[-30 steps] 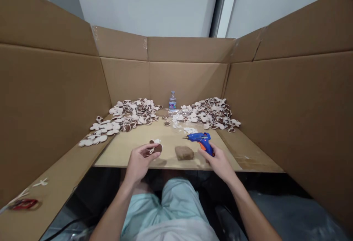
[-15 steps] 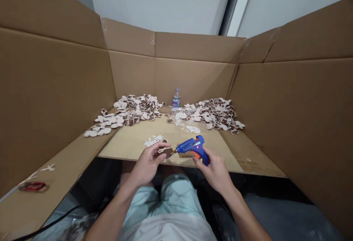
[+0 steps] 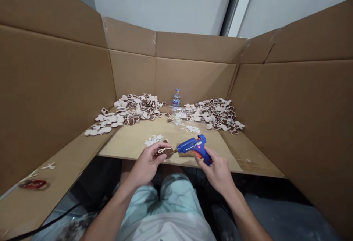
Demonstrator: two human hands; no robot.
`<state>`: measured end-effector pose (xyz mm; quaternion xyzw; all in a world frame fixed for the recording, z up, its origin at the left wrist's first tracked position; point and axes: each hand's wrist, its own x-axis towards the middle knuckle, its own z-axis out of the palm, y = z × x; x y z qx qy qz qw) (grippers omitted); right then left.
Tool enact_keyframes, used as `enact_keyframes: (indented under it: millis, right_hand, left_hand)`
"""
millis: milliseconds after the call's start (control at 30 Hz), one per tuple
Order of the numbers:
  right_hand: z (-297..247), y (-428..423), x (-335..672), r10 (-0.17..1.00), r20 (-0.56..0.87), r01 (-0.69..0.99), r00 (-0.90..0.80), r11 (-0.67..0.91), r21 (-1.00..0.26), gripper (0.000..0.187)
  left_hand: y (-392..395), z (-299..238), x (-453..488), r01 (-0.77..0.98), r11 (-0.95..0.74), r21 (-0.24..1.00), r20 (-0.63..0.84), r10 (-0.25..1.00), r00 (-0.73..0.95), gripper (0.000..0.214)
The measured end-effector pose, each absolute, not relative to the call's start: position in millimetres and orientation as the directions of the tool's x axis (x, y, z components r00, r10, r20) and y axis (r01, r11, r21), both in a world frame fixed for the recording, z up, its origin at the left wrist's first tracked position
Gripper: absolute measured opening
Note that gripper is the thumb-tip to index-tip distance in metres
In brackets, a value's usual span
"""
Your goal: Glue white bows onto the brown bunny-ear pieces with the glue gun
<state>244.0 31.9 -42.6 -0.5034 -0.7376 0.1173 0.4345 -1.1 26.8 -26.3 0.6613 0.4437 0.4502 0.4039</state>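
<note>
Between the thumb and fingers of my left hand (image 3: 151,162) is a small brown piece (image 3: 168,153) with a cream bow (image 3: 164,149) on it. My right hand (image 3: 216,167) grips a blue glue gun (image 3: 191,145) by its handle, and a small red light glows on its body. The gun's nozzle points left and meets or nearly meets the right edge of the brown piece; whether they touch I cannot tell. Just behind my left fingers lies a little heap of white cut pieces (image 3: 153,139). Under the gun is a brown block (image 3: 186,154), partly hidden.
Piles of brown-and-white pieces lie at the back left (image 3: 138,108) and back right (image 3: 215,112). Between them stands a plastic bottle (image 3: 176,98), with a clear bag (image 3: 182,116) before it. Cardboard walls (image 3: 193,75) enclose the board (image 3: 129,141). Red-handled snips (image 3: 33,184) lie far left.
The glue gun and my right hand have shifted very slightly to the right. My left hand keeps its hold on the brown piece in nearly the same spot.
</note>
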Motion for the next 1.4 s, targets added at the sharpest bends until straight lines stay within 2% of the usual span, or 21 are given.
enact_keyframes:
  millis: [267,700,833,967,1033,1100,1233,1400]
  right_hand:
    - [-41.3,31.0,245.2,0.831,0.544,0.661,-0.118,0.475,-0.581,0.02]
    - [-44.0,34.6,247.7,0.822,0.568,0.668,-0.032,0.44,-0.6,0.032]
    - [-34.0,30.0,247.6,0.895,0.445,0.592,-0.017,0.368,-0.717,0.031]
    - [-27.8,28.0,253.3,0.975,0.223,0.322,-0.016,0.216,-0.922,0.037]
    - [-29.4,33.1,260.1,0.988,0.153,0.231,0.001,0.149,-0.962,0.041]
    - [-33.8,43.2,268.8,0.983,0.174,0.331,0.052,0.147,-0.932,0.041]
    - [-49.4,68.9,285.1,0.953,0.27,0.677,0.137,0.109,-0.728,0.031]
    - [-72.8,86.9,288.9,0.944,0.289,0.784,0.157,0.059,-0.618,0.02]
  left_hand:
    - [25.6,-22.3,0.1,0.232,-0.28,0.932,0.236,0.95,0.203,0.023]
    - [26.3,-23.5,-1.1,0.188,-0.298,0.936,0.258,0.944,0.207,0.019]
    - [28.4,-25.9,-2.7,0.26,-0.304,0.917,0.254,0.945,0.207,0.021]
    - [33.6,-32.4,-6.1,0.409,-0.336,0.848,0.293,0.942,0.165,0.025]
    - [37.1,-35.7,-9.1,0.469,-0.359,0.807,0.343,0.931,0.123,0.03]
    - [40.1,-36.7,-13.4,0.52,-0.374,0.768,0.397,0.915,0.073,0.036]
    - [43.0,-30.0,-24.9,0.588,-0.346,0.731,0.476,0.876,-0.077,0.035]
    - [47.8,-22.7,-40.6,0.486,-0.285,0.827,0.45,0.853,-0.266,0.032]
